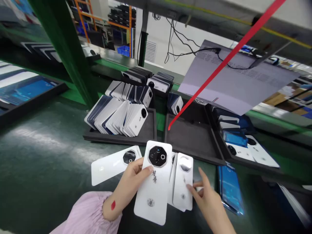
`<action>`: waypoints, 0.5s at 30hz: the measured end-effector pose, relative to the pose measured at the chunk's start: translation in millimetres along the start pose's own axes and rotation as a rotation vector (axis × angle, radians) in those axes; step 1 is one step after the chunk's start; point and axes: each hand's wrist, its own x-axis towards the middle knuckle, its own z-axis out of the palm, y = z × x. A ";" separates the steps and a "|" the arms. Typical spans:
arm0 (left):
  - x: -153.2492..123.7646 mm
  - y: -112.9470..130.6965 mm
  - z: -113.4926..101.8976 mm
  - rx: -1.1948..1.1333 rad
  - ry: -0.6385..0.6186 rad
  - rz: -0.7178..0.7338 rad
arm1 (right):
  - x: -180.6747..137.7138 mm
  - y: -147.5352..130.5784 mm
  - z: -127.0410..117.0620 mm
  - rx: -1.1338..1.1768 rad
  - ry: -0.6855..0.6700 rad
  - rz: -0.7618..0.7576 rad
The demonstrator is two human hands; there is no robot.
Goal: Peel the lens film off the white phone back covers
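Note:
My left hand (126,188), in a pink sleeve, grips a white phone back cover (153,185) with a black octagonal camera ring, held face up above the green bench. My right hand (207,198) has its fingers pinched on a second white cover (183,182) with an empty camera cutout, beside the first. Another white cover (112,165) with a camera ring lies flat on the bench left of my left hand. More covers peek out between the two I hold.
A black tray (148,130) behind holds several stacked white covers leaning in rows. A second black tray (192,139) is mostly bare. A third tray (243,146) at right holds covers and blue film. Blue film sheets (230,190) lie right. A red strap (219,68) crosses overhead.

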 end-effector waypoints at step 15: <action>7.4 -14.6 53.9 0.461 -0.206 -0.022 | -15.7 -68.9 -6.4 0.176 0.461 -0.398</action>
